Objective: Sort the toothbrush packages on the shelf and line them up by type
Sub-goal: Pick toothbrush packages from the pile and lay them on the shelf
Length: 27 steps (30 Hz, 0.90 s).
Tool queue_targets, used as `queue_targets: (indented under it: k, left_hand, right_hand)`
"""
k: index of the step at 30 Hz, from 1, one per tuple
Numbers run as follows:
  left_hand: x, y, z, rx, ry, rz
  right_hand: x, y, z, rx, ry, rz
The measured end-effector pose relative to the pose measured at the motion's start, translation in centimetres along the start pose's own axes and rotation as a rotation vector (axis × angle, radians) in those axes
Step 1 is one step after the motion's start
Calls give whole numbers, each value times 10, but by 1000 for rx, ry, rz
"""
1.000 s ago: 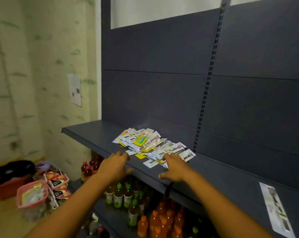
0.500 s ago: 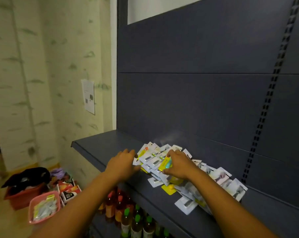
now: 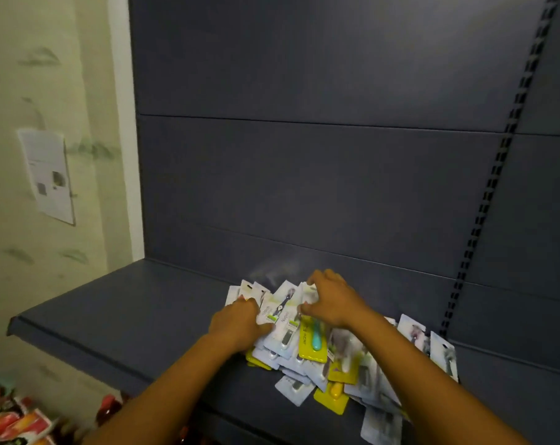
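A loose pile of toothbrush packages (image 3: 307, 361) lies on the dark grey shelf (image 3: 137, 309), spreading from the middle toward the right. Most are white cards; a few are yellow, one yellow card (image 3: 312, 343) holding a teal brush. My left hand (image 3: 237, 322) presses on the pile's left side, fingers curled over white packages. My right hand (image 3: 330, 300) is on the pile's far part, its fingers pinching the top of a white package (image 3: 306, 292). Both forearms hide part of the pile.
The shelf's grey back panel (image 3: 304, 175) rises right behind the pile, with a slotted upright (image 3: 497, 175) at the right. A paper notice (image 3: 47, 178) hangs on the left wall. Snack packets (image 3: 12, 422) lie low at the left.
The view has moved in closer to the shelf. Both hands went from the pile's near edge up onto it; the right hand reached farther back and pinched a white package.
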State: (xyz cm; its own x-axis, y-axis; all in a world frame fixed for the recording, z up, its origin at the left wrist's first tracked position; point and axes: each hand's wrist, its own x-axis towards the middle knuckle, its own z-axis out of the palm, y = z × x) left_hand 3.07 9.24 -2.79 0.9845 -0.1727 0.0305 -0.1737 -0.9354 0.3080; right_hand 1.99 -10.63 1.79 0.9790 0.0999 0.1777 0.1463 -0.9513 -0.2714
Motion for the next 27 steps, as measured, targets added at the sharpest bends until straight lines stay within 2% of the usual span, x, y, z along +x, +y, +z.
queue_targets:
  k: [3, 8, 17, 21, 27]
  left_hand:
    - [18, -14, 2, -71, -51, 47]
    - [29, -32, -2, -340, -143, 94]
    - [16, -70, -31, -866, -235, 69]
    - [0, -81, -36, -1139, -206, 117]
    - [-7, -92, -42, -1208, -75, 189]
  right_hand:
    - [2, -12, 5, 6, 41, 87]
    - [-6, -39, 14, -1, 63, 176]
    - [-24, -60, 11, -19, 86, 263]
    - [-28, -75, 19, -6, 85, 292]
    - [-33, -82, 34, -138, -24, 417]
